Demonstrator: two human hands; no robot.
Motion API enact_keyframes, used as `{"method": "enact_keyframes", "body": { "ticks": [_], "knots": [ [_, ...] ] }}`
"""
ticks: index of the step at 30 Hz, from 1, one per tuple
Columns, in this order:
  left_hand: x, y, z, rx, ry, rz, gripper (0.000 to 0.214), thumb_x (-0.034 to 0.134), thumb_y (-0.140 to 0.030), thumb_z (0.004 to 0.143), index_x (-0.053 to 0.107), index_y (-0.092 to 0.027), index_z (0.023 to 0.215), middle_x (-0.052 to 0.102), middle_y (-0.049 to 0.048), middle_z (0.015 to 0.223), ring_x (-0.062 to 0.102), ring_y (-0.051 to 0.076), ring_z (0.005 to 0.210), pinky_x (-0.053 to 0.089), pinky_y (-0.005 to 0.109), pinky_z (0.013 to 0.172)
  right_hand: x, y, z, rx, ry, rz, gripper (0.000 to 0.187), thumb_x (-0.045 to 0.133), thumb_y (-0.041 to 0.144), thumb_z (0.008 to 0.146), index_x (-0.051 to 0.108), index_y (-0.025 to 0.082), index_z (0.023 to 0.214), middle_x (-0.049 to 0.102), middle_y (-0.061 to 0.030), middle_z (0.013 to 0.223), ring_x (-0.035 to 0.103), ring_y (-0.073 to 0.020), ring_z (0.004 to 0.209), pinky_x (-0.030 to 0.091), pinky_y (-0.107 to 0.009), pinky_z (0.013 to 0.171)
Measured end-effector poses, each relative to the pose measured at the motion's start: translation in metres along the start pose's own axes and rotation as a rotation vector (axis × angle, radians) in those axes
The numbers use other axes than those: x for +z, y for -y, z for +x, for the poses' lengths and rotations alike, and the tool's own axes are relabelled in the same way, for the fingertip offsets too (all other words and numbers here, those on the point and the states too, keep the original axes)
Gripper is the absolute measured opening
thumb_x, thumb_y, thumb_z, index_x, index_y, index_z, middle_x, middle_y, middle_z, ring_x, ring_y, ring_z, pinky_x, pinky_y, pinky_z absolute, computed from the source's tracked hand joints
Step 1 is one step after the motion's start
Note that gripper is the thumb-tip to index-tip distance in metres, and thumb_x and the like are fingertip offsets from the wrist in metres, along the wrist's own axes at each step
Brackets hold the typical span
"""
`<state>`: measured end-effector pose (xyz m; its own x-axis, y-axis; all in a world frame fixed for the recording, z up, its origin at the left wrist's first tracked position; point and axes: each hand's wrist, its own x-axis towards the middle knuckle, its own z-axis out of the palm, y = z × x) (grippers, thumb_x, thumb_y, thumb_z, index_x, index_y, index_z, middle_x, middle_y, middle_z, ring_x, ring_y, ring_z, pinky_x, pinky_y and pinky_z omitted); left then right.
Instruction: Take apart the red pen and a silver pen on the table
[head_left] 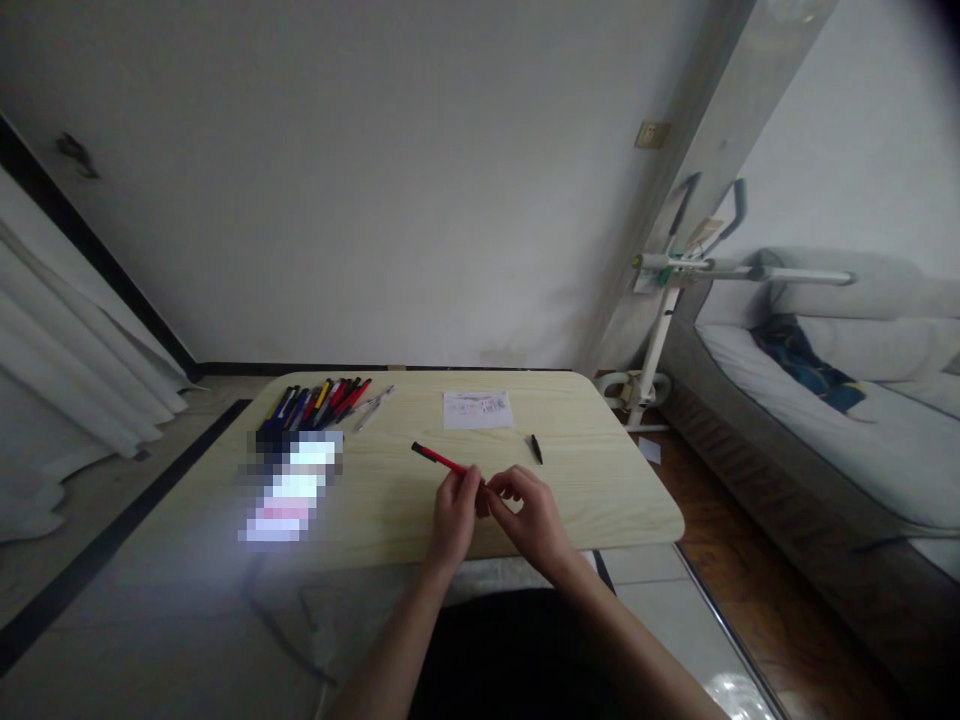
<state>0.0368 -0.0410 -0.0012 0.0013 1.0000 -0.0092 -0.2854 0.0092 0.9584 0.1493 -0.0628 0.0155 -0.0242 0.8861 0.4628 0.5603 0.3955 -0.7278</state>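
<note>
A red pen [442,460] with a black end points up and to the left, gripped in my left hand [456,508] over the near part of the table. Right beside it, my right hand [529,508] has its fingers curled and pinched at the pen's near end. What lies between those fingertips is too small to make out. To the right of the hands a small black pen cap or pen part [536,449] lies on the table. A piece of paper with handwriting [477,410] lies beyond my hands.
The light wooden table [600,490] stands against the wall. Several pens [315,405] lie in a pile at its far left, near a bright pixelated patch [292,490]. An exercise machine [660,330] and a sofa [825,400] stand to the right.
</note>
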Motion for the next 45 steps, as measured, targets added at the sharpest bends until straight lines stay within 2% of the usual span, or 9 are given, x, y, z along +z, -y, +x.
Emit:
{"method": "enact_keyframes", "body": {
  "ticks": [8, 13, 15, 21, 26, 30, 37, 41, 45],
  "knots": [
    [0.001, 0.000, 0.003, 0.037, 0.046, 0.106, 0.035, 0.043, -0.045, 0.081, 0.059, -0.014, 0.087, 0.057, 0.0030, 0.074, 0.052, 0.012, 0.057, 0.042, 0.022, 0.049, 0.007, -0.012, 0.000, 0.037, -0.011, -0.054, 0.008, 0.057, 0.026, 0.075, 0.060, 0.020, 0.071, 0.058, -0.0014, 0.068, 0.051, -0.0152, 0.064, 0.041, -0.027, 0.060],
    [-0.005, -0.004, 0.010, 0.130, 0.113, 0.278, 0.035, 0.041, -0.039, 0.084, 0.060, -0.016, 0.102, 0.061, 0.0070, 0.094, 0.056, 0.018, 0.088, 0.043, 0.028, 0.079, 0.014, -0.019, 0.003, 0.072, 0.036, 0.012, 0.009, 0.054, 0.024, 0.078, 0.061, 0.018, 0.079, 0.060, -0.0022, 0.069, 0.052, -0.0147, 0.062, 0.041, -0.026, 0.058],
    [-0.007, -0.005, 0.014, 0.159, 0.157, 0.301, 0.038, 0.037, -0.039, 0.086, 0.060, -0.018, 0.106, 0.061, 0.0068, 0.100, 0.054, 0.018, 0.094, 0.042, 0.030, 0.084, 0.017, -0.021, 0.003, 0.089, 0.056, 0.051, 0.011, 0.053, 0.024, 0.078, 0.061, 0.017, 0.082, 0.061, -0.0030, 0.072, 0.053, -0.0144, 0.062, 0.041, -0.025, 0.058],
    [-0.015, -0.003, 0.026, 0.149, 0.107, 0.275, 0.037, 0.043, -0.042, 0.083, 0.062, -0.016, 0.101, 0.057, 0.0026, 0.074, 0.052, 0.012, 0.061, 0.044, 0.023, 0.057, 0.023, -0.021, 0.006, 0.076, 0.050, 0.089, 0.012, 0.052, 0.020, 0.077, 0.063, 0.017, 0.082, 0.062, -0.0029, 0.072, 0.054, -0.0142, 0.063, 0.041, -0.024, 0.058],
    [-0.019, -0.004, 0.028, 0.098, 0.077, 0.162, 0.041, 0.053, -0.045, 0.076, 0.062, -0.013, 0.099, 0.055, 0.0007, 0.067, 0.048, 0.008, 0.051, 0.040, 0.019, 0.047, 0.024, -0.021, 0.008, 0.124, 0.023, 0.147, 0.013, 0.052, 0.020, 0.078, 0.064, 0.016, 0.081, 0.064, -0.0043, 0.074, 0.057, -0.0150, 0.066, 0.043, -0.024, 0.060],
    [-0.019, -0.006, 0.027, 0.080, 0.045, 0.104, 0.049, 0.057, -0.045, 0.072, 0.056, -0.012, 0.108, 0.055, -0.0006, 0.064, 0.046, 0.007, 0.046, 0.038, 0.018, 0.043, 0.024, -0.024, 0.007, 0.155, 0.010, 0.165, 0.013, 0.053, 0.022, 0.077, 0.065, 0.016, 0.079, 0.065, -0.0049, 0.074, 0.058, -0.0162, 0.067, 0.044, -0.025, 0.061],
    [-0.021, -0.001, 0.025, 0.111, 0.049, 0.103, 0.046, 0.048, -0.048, 0.078, 0.060, -0.012, 0.104, 0.055, -0.0002, 0.061, 0.047, 0.007, 0.046, 0.040, 0.018, 0.044, 0.022, -0.025, 0.005, 0.176, 0.008, 0.179, 0.014, 0.053, 0.024, 0.077, 0.065, 0.016, 0.078, 0.067, -0.0050, 0.074, 0.060, -0.0171, 0.068, 0.046, -0.026, 0.062],
    [-0.021, 0.000, 0.026, 0.126, -0.019, 0.058, 0.050, 0.050, -0.047, 0.077, 0.051, -0.014, 0.115, 0.057, -0.0004, 0.066, 0.049, 0.008, 0.046, 0.040, 0.018, 0.042, 0.020, -0.023, 0.005, 0.193, 0.001, 0.184, 0.015, 0.054, 0.025, 0.077, 0.066, 0.016, 0.079, 0.067, -0.0056, 0.076, 0.060, -0.0181, 0.070, 0.046, -0.028, 0.065],
    [-0.021, 0.000, 0.026, 0.135, -0.040, 0.043, 0.047, 0.052, -0.047, 0.076, 0.052, -0.015, 0.110, 0.054, -0.0026, 0.062, 0.049, 0.008, 0.046, 0.041, 0.018, 0.042, 0.018, -0.021, 0.005, 0.204, 0.003, 0.216, 0.017, 0.053, 0.027, 0.078, 0.065, 0.016, 0.078, 0.067, -0.0050, 0.075, 0.060, -0.0178, 0.069, 0.045, -0.027, 0.064]
  ]
}}
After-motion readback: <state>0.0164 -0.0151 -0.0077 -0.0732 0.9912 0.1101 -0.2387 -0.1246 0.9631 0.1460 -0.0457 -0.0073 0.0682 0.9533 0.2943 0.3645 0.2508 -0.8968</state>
